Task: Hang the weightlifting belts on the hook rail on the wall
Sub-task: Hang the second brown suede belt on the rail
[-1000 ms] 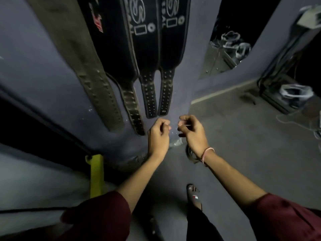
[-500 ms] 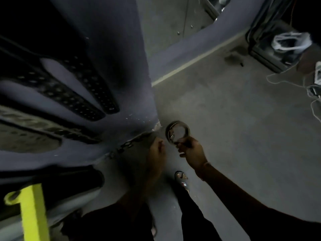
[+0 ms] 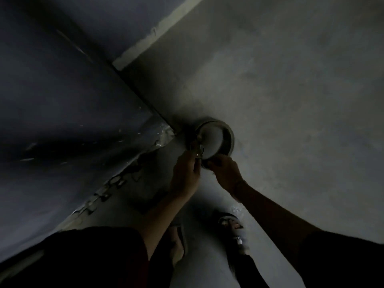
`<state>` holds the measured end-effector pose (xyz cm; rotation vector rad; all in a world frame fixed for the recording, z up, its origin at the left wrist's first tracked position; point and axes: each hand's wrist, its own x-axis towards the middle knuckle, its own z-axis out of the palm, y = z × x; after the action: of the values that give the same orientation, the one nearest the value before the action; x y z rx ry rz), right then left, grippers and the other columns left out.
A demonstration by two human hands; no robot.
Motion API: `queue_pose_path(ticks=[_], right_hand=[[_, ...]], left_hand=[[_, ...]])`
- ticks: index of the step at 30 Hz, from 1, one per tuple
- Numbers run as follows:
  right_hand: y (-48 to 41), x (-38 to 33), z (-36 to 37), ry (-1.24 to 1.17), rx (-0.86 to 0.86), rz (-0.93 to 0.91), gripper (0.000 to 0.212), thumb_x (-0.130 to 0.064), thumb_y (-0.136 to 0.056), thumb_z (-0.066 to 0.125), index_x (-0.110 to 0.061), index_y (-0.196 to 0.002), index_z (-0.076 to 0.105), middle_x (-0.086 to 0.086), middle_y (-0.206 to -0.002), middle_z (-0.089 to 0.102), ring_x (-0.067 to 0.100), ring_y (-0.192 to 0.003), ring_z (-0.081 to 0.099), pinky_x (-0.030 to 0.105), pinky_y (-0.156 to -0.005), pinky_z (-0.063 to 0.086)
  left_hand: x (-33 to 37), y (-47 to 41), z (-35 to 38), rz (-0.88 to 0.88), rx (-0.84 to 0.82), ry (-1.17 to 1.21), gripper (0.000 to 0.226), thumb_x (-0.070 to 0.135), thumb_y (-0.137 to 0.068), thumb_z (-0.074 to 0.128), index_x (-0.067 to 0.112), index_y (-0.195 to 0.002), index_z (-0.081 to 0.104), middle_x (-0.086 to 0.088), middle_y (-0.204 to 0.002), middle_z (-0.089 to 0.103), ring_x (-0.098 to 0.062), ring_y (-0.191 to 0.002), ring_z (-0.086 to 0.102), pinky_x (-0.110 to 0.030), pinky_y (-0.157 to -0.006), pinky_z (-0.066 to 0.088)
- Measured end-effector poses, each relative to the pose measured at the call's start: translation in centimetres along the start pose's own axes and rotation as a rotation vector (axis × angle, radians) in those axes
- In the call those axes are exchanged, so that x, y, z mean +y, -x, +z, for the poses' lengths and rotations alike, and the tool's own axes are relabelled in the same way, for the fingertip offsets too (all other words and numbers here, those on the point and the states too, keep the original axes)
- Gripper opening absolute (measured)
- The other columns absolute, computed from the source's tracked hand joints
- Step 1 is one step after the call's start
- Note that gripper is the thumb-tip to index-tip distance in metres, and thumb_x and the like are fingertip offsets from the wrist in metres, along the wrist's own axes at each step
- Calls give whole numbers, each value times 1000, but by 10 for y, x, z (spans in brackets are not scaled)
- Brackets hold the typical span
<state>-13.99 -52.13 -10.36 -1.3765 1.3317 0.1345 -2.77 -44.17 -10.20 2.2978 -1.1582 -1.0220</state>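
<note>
Dim room: bare grey concrete floor [image 3: 291,80] fills the right side, a dark blue-grey wall [image 3: 62,90] stands on the left w/ a pale skirting strip [image 3: 158,32] running along up top. We're looking straight down. The belt [image 3: 227,135] is coiled into a tight ring, low over the floor right by the wall's corner. We can't tell if it rests on the concrete or is just off it. Both grips are on its near side. Left grip [image 3: 186,175]: fingers curled in, pinching the metal buckle [image 3: 199,151] at the ring's left edge. Right grip [image 3: 225,172]: fingers hooked over the ring's near rim, clenched on the belt itself, just beside the left one. So the coil sits directly ahead of both grips, w/ its far rim free. Below, two feet in dark sandals [image 3: 234,230], apart from the belt. Dark scraps [image 3: 108,183] lie along the wall's base, too dim to ID.
</note>
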Motion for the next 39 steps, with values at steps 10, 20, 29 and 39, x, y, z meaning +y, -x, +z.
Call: queue_pose_path(ticks=[10, 20, 29, 39], right_hand=[[-159, 69, 98, -54, 27, 33, 72, -57, -88, 48, -16, -146, 32, 16, -124, 64, 25, -94, 66, 37, -78, 59], [-147, 68, 92, -63, 102, 137, 51, -27, -100, 49, -9, -144, 34, 20, -128, 60, 33, -108, 64, 47, -91, 56], [-17, 26, 14, 512, 253, -154, 45, -33, -100, 52, -16, -140, 42, 6, -109, 71, 24, -96, 69, 33, -83, 55], [162, -91, -116, 829, 323, -481, 28, -35, -99, 49, -17, -116, 62, 9, -98, 68, 31, -105, 50, 40, -85, 30]], left_hand=[[-115, -115, 79, 76, -183, 13, 66, 41, -84, 39, 17, -145, 43, -6, -149, 46, -22, -140, 42, -41, -113, 42], [-118, -113, 80, 176, -199, -34, 66, 25, -87, 49, 20, -151, 37, -9, -150, 43, -24, -140, 41, -36, -112, 42], [-8, -65, 26, 413, -184, -319, 58, 44, -78, 63, 10, -125, 63, -17, -143, 53, -38, -133, 49, -51, -107, 45], [154, 51, -103, 360, -91, -201, 29, 29, -95, 51, 5, -101, 65, -10, -99, 64, -24, -94, 54, -22, -65, 28]])
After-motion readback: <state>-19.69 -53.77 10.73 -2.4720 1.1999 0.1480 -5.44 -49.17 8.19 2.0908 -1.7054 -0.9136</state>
